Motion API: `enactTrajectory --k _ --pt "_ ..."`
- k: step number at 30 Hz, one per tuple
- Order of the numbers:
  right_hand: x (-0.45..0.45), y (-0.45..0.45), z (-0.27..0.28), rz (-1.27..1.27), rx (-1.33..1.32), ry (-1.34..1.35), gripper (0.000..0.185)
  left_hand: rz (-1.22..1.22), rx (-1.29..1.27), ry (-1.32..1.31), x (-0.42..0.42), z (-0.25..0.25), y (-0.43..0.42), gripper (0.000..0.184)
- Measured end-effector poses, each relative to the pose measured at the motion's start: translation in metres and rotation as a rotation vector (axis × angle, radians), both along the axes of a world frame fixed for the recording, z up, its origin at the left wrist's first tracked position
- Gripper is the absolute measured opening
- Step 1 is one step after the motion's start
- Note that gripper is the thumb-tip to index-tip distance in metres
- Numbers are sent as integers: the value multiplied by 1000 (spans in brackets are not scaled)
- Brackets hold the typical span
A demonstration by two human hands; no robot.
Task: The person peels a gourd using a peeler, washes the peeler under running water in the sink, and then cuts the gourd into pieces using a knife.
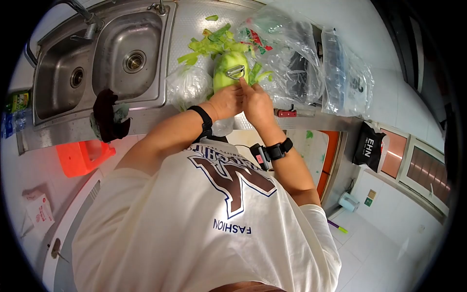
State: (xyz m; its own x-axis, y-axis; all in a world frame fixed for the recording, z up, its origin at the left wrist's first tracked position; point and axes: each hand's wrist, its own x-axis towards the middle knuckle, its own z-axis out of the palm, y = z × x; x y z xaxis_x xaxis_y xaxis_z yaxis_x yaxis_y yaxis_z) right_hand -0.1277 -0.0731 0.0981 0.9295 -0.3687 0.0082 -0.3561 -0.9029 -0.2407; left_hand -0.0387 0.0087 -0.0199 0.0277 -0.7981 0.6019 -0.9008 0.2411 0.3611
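Desk of steel, with a double sink at nine o'clock, plastic bags at three. Between them, a pale-green gourd points toward twelve, peelings around its far end. The left hand is clamped on its six o'clock end; the right hand seems closed on a peeler laid on the skin. Red-handled knife at four. I judge this mid-peeling; another stroke calls for steady hold.

The near end of the green vegetable is hidden by the left hand. The right hand covers the handle of the peeler. At far left, the top edge cuts the faucet. On the left box, the writing is too small for reading.
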Motion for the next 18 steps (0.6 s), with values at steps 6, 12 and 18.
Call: enactTrajectory --k 6,12,18 --pt "55 8 -3 16 -81 75 30 164 283 190 11 23 2 28" --pt "92 -8 -7 108 -73 138 26 113 382 373 20 32 -7 37" --pt "145 -42 -45 73 -66 284 22 -142 120 711 -9 -2 2 31"
